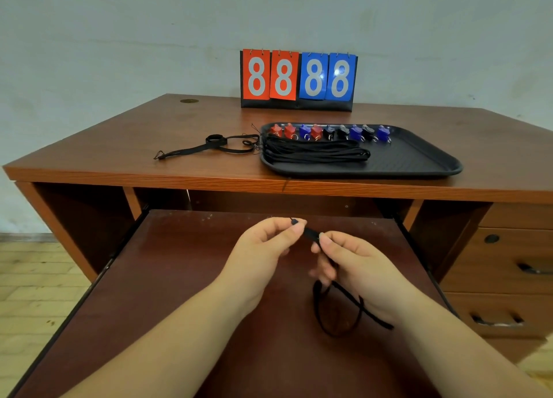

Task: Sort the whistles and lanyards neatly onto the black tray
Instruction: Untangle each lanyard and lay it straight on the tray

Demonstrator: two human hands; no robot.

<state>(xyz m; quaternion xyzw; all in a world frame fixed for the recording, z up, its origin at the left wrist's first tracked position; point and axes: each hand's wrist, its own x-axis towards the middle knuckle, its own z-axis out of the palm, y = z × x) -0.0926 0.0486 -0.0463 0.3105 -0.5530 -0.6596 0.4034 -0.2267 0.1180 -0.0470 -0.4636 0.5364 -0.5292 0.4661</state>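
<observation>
A black tray (419,158) lies on the desk top with several red, blue and black whistles (329,132) lined along its far edge. A bundle of black lanyards (314,153) lies in front of them, inside the tray. Left of the tray, loose black lanyards (209,147) sprawl on the desk. Over the pull-out shelf, my left hand (269,245) and my right hand (353,263) both pinch one black lanyard (335,310) at its clip end. The rest of that lanyard loops down under my right wrist.
A flip scoreboard (299,78) showing 8s stands at the back of the desk (179,122). The pull-out shelf (179,278) spreads under my arms. Drawers (502,266) with handles sit at the right.
</observation>
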